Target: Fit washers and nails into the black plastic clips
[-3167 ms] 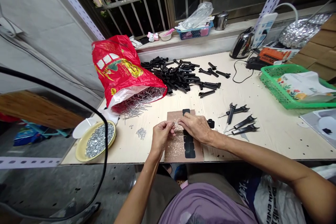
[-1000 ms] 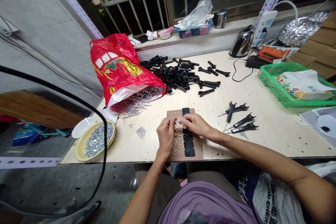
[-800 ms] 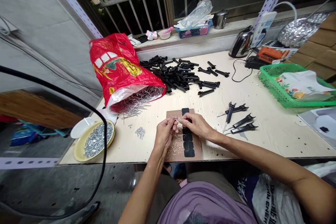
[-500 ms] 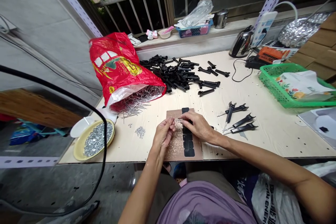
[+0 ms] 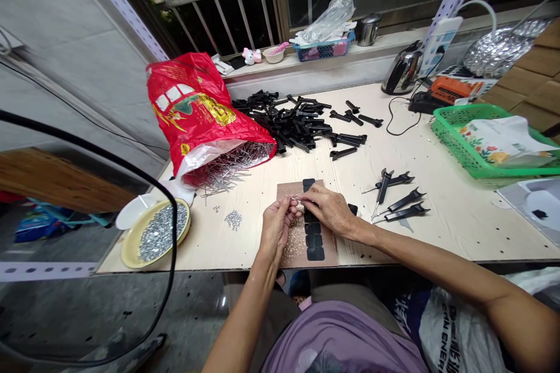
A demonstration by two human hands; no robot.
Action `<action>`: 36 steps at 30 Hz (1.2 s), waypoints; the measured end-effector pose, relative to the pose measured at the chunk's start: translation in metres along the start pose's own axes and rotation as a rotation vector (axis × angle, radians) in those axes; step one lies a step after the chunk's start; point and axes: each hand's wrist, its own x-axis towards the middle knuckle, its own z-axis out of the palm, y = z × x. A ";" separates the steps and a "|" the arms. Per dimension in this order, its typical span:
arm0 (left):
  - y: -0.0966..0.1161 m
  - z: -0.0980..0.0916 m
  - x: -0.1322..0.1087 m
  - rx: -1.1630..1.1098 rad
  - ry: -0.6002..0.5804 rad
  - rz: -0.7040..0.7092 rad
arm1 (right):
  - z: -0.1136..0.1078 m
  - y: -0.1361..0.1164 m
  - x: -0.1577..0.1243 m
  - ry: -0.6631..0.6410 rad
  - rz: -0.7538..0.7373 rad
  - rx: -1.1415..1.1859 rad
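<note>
My left hand (image 5: 276, 224) and my right hand (image 5: 328, 208) meet fingertip to fingertip above a brown board (image 5: 286, 259). Both are closed in a pinch on a small, thin metal piece (image 5: 297, 199); its exact kind is too small to make out. Black square pads (image 5: 314, 241) run in a column along the board, beside pale crumbs. Left of the board lies a little heap of small silvery parts (image 5: 233, 220). To the right are several black forked handles (image 5: 400, 203) with thin metal rods sticking out.
A yellow bowl (image 5: 129, 253) of silvery parts stands at the left edge. Behind it, a red bag (image 5: 199, 111) spills thin metal rods (image 5: 225, 172). Black plastic handles (image 5: 297, 125) are piled at the back. A kettle (image 5: 401, 70) and green basket (image 5: 476, 170) stand right. A black cable (image 5: 172, 245) hangs at left.
My left hand has shifted slightly right and turned a little. The fingertips of both hands are still together, around the thin metal piece. Other things stay put.
</note>
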 end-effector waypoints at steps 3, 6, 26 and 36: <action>0.003 -0.001 0.001 -0.009 -0.018 -0.031 | -0.002 0.000 -0.001 0.004 0.012 -0.023; 0.004 -0.002 0.002 -0.002 0.001 -0.044 | -0.002 0.000 -0.002 0.003 0.014 -0.027; 0.004 -0.016 0.010 -0.197 -0.043 -0.263 | -0.002 -0.002 -0.003 0.014 0.000 -0.065; 0.002 -0.002 -0.005 -0.026 -0.015 -0.011 | -0.001 -0.006 -0.005 0.022 -0.010 -0.118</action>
